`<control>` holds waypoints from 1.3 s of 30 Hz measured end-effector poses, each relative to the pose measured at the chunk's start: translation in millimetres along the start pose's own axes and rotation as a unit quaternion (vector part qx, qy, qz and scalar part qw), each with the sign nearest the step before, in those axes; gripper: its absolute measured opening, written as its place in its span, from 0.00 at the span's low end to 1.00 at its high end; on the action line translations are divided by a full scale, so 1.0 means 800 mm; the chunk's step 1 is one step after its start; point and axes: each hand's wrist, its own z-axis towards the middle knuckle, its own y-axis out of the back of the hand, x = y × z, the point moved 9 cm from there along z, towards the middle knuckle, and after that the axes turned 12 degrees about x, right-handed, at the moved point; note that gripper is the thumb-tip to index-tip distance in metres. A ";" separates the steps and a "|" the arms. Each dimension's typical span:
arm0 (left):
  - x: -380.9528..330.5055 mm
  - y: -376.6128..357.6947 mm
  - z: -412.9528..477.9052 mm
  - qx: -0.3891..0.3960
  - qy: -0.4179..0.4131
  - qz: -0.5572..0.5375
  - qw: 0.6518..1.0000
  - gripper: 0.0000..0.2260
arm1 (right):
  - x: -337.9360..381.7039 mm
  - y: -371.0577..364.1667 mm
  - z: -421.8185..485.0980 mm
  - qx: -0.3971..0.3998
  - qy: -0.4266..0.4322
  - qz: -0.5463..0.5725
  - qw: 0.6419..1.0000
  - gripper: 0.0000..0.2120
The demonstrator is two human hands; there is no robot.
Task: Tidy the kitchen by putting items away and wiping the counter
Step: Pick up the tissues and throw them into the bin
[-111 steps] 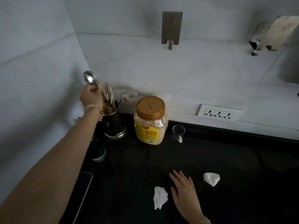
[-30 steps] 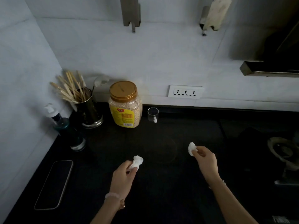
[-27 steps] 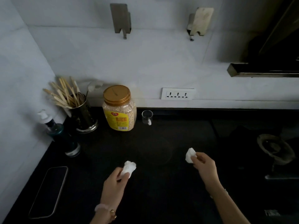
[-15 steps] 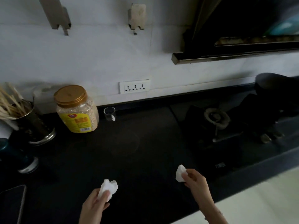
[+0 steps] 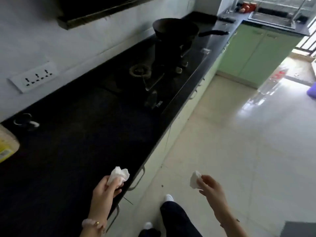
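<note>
My left hand grips a crumpled white tissue above the front edge of the black counter. My right hand pinches a second, smaller crumpled tissue out over the pale floor, clear of the counter. Both hands are held low and near my body. At the left edge, a corner of the oat jar shows, with a small glass beside it near the wall.
A gas hob is set into the counter, with a black pan on the far burner. A socket strip sits on the wall. Green cabinets and a sink area stand at the far end. Glossy tiled floor fills the right.
I have turned right, away from the counter corner. Both hands, each still holding its tissue, have come back from over the counter; the right one now hangs over the floor.
</note>
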 end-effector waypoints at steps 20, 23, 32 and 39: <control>0.036 -0.549 0.124 0.317 0.072 0.186 0.927 0.06 | -0.175 0.379 -0.081 -0.274 -0.091 0.232 0.929 0.02; 0.046 -0.619 0.148 0.331 0.089 0.196 0.919 0.06 | -0.167 0.442 -0.055 -0.280 -0.090 0.230 0.928 0.02; 0.098 -0.712 0.262 0.288 0.186 0.241 0.908 0.05 | -0.248 0.543 0.032 -0.282 -0.198 0.306 0.888 0.04; 0.059 -0.907 0.401 0.317 0.207 0.268 0.886 0.04 | -0.316 0.607 0.055 -0.323 -0.369 0.359 0.794 0.12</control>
